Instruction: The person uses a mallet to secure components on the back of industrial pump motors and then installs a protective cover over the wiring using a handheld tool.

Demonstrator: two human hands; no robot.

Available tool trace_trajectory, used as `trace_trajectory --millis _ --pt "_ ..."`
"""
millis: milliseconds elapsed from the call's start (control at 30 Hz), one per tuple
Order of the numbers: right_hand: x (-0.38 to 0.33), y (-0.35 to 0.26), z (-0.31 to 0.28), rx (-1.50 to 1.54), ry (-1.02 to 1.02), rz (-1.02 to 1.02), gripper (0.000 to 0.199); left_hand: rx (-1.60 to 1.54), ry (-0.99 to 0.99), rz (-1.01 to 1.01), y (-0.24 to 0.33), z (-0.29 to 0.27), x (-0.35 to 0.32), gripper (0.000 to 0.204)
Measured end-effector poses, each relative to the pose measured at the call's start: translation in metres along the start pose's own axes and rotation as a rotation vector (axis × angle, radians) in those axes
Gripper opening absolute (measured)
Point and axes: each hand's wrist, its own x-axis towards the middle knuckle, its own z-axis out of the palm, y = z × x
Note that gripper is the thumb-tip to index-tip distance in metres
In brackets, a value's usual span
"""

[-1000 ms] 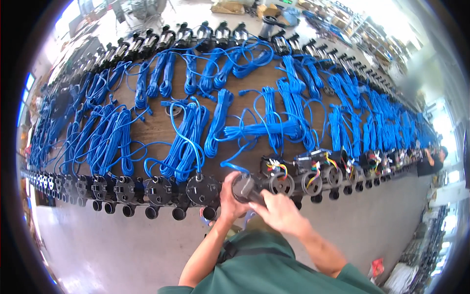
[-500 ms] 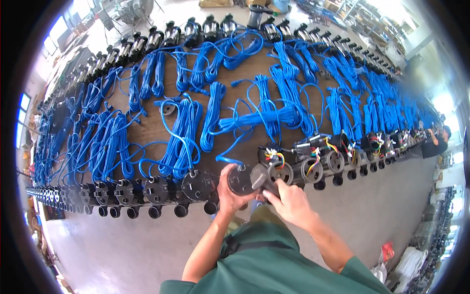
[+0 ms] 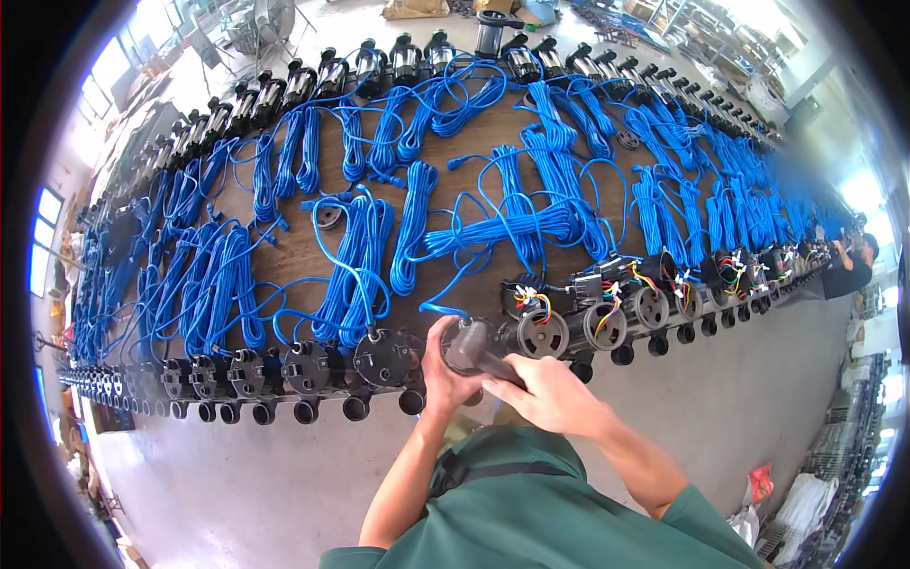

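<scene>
Both hands meeting at the near edge of a long wooden bench (image 3: 474, 142). Left hand (image 3: 445, 375) cupped from below around a dark cylindrical pump unit (image 3: 466, 343), fingers curled up its left side, thumb against the body. Right hand (image 3: 550, 394) closed over a dark tool handle (image 3: 498, 365) running up and left from the fist into the top face of that unit (tip hidden where it meets the housing). Both grips tight, nothing loose between the fingers.

Just left of the grip, a row of capped units (image 3: 384, 356) with round black covers, outlet stubs pointing off the bench edge toward the floor (image 3: 237, 474). Just right of the grip, open units (image 3: 592, 327) with round end faces showing and bundles of coloured wires (image 3: 531, 299) sticking out above them. Beyond the grip, across the bench top, many coiled blue cables (image 3: 512, 223), one loose blue strand ending just above the held unit. Well beyond, along the far edge, a second row of dark units (image 3: 408, 57). Far to the right of the grip, another person (image 3: 848, 266) bent at the same bench. Below the grip, a green shirt (image 3: 531, 512) with a dark strap across it.
</scene>
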Motion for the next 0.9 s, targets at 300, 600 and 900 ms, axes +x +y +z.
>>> trace_trajectory --millis 300,600,900 --pt "-0.059 0.037 -0.004 0.386 0.279 0.053 0.036 0.587 -0.241 -0.463 -0.021 0.000 -0.104 0.099" --pt "-0.049 0.102 0.032 0.752 0.154 0.322 0.034 0.066 -0.026 -0.488 -0.097 0.045 -0.096 0.037" --pt "-0.023 0.129 0.053 0.890 -0.084 0.380 0.045 0.153 -0.122 -0.391 -0.102 0.037 -0.097 0.040"
